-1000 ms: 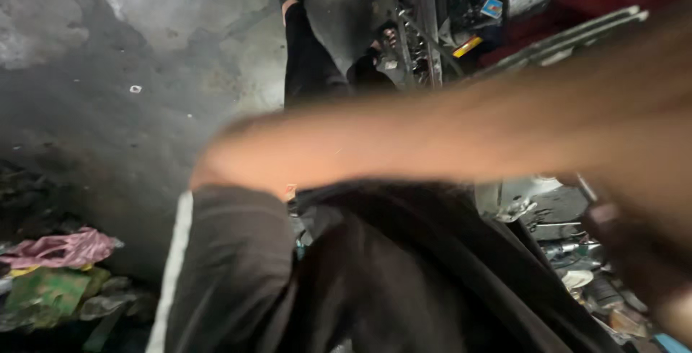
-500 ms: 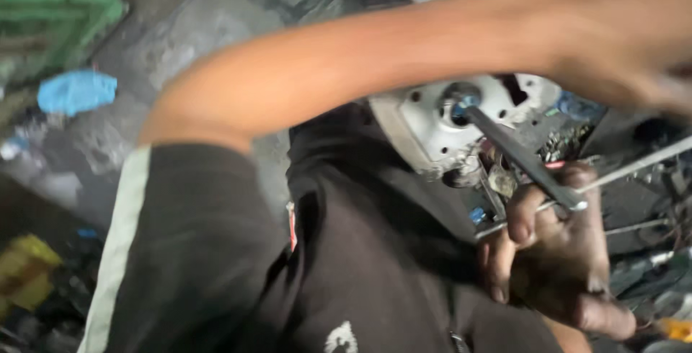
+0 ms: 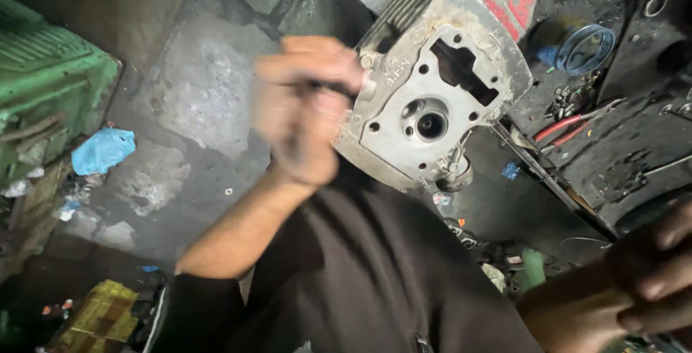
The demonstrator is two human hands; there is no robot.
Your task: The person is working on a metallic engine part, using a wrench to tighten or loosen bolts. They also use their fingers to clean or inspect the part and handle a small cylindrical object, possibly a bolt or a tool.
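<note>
The left hand (image 3: pixel 306 112), which half a second ago stretched across the view, now sits blurred at the engine cylinder head's (image 3: pixel 432 101) left edge, fingers clenched round a dark tool; its grip looks reset. The head, centre-far, faces the camera, long axis tilting up-right. The right hand (image 3: pixel 659 274), near right, curls shut; contents unclear.

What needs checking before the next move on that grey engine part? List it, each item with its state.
1. Left hand closed around the dark tool: ok, though blurred.
2. Tool tip seated on the grey engine part: cannot tell, blurred.
3. Engine part's drilled face in plain view: ok.
4. Right hand steadying the part: not ok, it is apart from it at the lower right.
5. Red-handled pliers lying on the dark bench: ok.
</note>
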